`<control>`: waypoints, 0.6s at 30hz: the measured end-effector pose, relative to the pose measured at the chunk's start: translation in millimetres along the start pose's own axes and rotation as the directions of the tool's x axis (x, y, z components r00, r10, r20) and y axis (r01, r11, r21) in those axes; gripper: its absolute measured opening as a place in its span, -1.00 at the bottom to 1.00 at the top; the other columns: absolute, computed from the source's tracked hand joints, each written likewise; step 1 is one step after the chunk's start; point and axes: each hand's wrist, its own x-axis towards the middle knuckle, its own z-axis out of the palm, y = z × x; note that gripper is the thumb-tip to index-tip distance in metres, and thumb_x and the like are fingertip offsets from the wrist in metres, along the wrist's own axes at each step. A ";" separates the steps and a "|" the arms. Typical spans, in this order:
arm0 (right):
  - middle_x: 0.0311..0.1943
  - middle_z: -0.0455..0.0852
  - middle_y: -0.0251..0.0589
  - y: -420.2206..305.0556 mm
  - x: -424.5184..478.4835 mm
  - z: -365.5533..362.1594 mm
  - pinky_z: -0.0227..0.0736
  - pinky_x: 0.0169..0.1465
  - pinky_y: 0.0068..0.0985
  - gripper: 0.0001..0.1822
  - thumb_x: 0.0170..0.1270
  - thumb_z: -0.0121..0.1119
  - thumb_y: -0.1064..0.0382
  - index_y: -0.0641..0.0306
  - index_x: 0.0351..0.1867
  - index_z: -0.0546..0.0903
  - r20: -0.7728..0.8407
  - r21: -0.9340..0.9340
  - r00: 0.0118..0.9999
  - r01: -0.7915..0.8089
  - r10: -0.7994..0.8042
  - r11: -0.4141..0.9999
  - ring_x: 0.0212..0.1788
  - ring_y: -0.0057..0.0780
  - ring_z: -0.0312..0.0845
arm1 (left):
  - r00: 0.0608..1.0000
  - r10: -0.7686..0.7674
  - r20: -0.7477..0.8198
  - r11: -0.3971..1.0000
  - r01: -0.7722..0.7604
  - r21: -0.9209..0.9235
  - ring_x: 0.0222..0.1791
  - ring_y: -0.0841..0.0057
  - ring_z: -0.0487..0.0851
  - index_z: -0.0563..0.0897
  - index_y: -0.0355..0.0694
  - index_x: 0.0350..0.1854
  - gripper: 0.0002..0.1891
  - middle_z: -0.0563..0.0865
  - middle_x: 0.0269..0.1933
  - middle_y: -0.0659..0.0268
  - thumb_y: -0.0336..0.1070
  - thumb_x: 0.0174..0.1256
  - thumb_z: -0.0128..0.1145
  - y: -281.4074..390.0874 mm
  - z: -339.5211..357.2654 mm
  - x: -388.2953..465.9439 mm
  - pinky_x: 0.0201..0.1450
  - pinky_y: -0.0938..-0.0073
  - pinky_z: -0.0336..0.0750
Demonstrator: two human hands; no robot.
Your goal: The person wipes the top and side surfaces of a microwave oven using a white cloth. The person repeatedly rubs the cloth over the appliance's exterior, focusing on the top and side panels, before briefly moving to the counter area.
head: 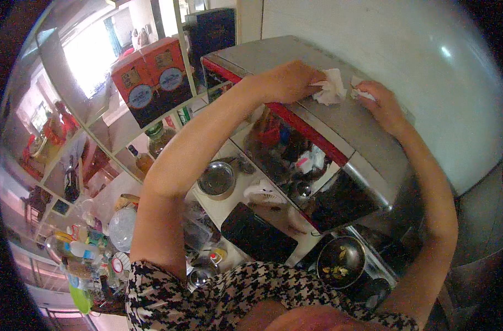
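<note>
My left hand [295,81] holds a crumpled white tissue [332,87] over the grey top of a range hood [317,120] with a red front trim. Farther right, my right hand [377,99] grips a smaller piece of white tissue [365,94] between thumb and fingers, near the back edge of the same top. The two pieces are a short gap apart.
Below the hood lie a pan with yellow food bits [340,262], a dark rectangular board or tray [259,233] and a round metal bowl [216,178]. Shelves at left hold a red-and-black box [152,80], a green-lidded jar [158,138] and several bottles. A pale wall [379,33] rises behind.
</note>
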 end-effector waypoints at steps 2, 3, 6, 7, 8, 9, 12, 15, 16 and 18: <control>-0.07 0.53 -0.10 1.7 1.4 -2.8 0.28 0.10 -0.46 -0.71 0.11 0.13 0.35 0.31 -0.09 0.49 0.001 -0.013 1.000 0.030 -0.030 0.999 0.01 -0.25 0.43 | 0.998 0.038 -0.040 0.990 -0.032 0.140 -0.08 0.10 0.54 0.48 -0.17 0.02 -0.68 0.60 -0.10 0.07 -0.24 0.26 -0.12 -31.4 2.8 3.6 0.03 0.21 0.41; -0.07 0.53 -0.10 1.9 0.7 -2.1 0.28 0.10 -0.47 -0.71 0.12 0.13 0.35 0.30 -0.09 0.49 -0.011 -0.012 0.999 0.043 -0.043 0.999 0.01 -0.25 0.43 | 0.997 0.057 -0.054 0.977 -0.045 0.209 -0.08 0.11 0.55 0.48 -0.17 0.03 -0.68 0.60 -0.09 0.07 -0.26 0.26 -0.13 -50.7 2.2 3.3 0.04 0.22 0.41; -0.06 0.52 -0.10 -2.3 -2.1 -2.8 0.28 0.10 -0.47 -0.72 0.15 0.11 0.32 0.30 -0.09 0.48 0.000 -0.027 1.000 0.014 -0.014 1.000 0.02 -0.25 0.42 | 0.973 0.020 -0.232 0.939 0.062 0.338 -0.17 0.10 0.57 0.57 -0.23 -0.26 -0.80 0.63 -0.24 0.07 -0.35 0.09 -0.04 -113.5 -6.9 -19.8 -0.11 0.21 0.45; -0.06 0.52 -0.11 -8.4 1.5 -2.1 0.27 0.11 -0.47 -0.72 0.15 0.10 0.31 0.30 -0.08 0.48 0.005 -0.025 1.000 0.006 -0.006 1.000 0.02 -0.24 0.42 | 0.977 -0.027 -0.212 0.904 0.115 0.413 -0.16 0.11 0.57 0.58 -0.23 -0.28 -0.81 0.63 -0.25 0.08 -0.36 0.08 -0.04 -139.7 -11.5 -31.6 -0.11 0.21 0.45; -0.06 0.52 -0.11 -13.0 4.2 -1.6 0.28 0.10 -0.47 -0.72 0.16 0.09 0.30 0.30 -0.09 0.49 0.007 0.002 1.000 -0.006 0.006 1.000 0.02 -0.24 0.42 | 0.969 -0.113 -0.221 0.889 0.198 0.413 -0.17 0.11 0.57 0.58 -0.23 -0.29 -0.81 0.63 -0.26 0.08 -0.35 0.08 -0.04 -161.0 -12.4 -39.1 -0.11 0.21 0.46; -0.06 0.52 -0.11 -16.9 5.6 -2.2 0.28 0.10 -0.47 -0.72 0.17 0.09 0.29 0.31 -0.09 0.49 0.011 0.025 1.000 -0.021 0.021 0.999 0.02 -0.24 0.42 | 0.953 -0.194 -0.232 0.870 0.276 0.409 -0.19 0.11 0.58 0.58 -0.23 -0.30 -0.82 0.64 -0.27 0.07 -0.34 0.07 -0.03 -177.4 -14.5 -44.1 -0.12 0.22 0.46; -0.06 0.52 -0.10 -4.8 1.7 -3.2 0.29 0.09 -0.46 -0.72 0.17 0.09 0.29 0.32 -0.09 0.49 0.004 -0.003 1.000 -0.005 0.005 1.000 0.01 -0.24 0.42 | 0.919 -0.329 -0.219 0.752 0.395 0.528 -0.24 0.09 0.59 0.57 -0.24 -0.29 -0.81 0.64 -0.30 0.05 -0.30 0.12 -0.04 -204.5 -23.1 -52.2 -0.14 0.19 0.46; -0.05 0.52 -0.09 1.0 1.2 1.5 0.30 0.08 -0.45 -0.72 0.16 0.10 0.28 0.33 -0.10 0.50 -0.002 0.025 1.000 0.012 -0.012 1.000 0.01 -0.24 0.42 | 0.894 -0.267 -0.359 0.809 0.410 0.421 -0.25 0.06 0.58 0.57 -0.23 -0.27 -0.80 0.63 -0.30 0.01 -0.28 0.15 -0.05 -203.9 -20.5 -70.0 -0.15 0.17 0.45; -0.06 0.53 -0.09 0.6 1.8 2.2 0.30 0.08 -0.45 -0.72 0.15 0.10 0.28 0.33 -0.11 0.51 -0.003 0.048 1.000 0.011 -0.011 0.999 0.01 -0.24 0.42 | 0.868 -0.290 -0.403 0.834 0.436 0.338 -0.25 0.04 0.57 0.56 -0.23 -0.26 -0.80 0.62 -0.30 -0.01 -0.28 0.16 -0.06 -201.1 -20.3 -72.9 -0.15 0.16 0.45; -0.06 0.53 -0.09 -1.8 2.3 1.4 0.30 0.08 -0.45 -0.72 0.14 0.10 0.29 0.33 -0.12 0.51 -0.006 0.034 1.000 -0.007 0.007 0.999 0.01 -0.23 0.43 | 0.826 -0.315 -0.467 0.865 0.453 0.216 -0.25 0.02 0.56 0.55 -0.21 -0.24 -0.80 0.61 -0.30 -0.03 -0.29 0.17 -0.06 -188.4 -14.7 -80.4 -0.16 0.15 0.44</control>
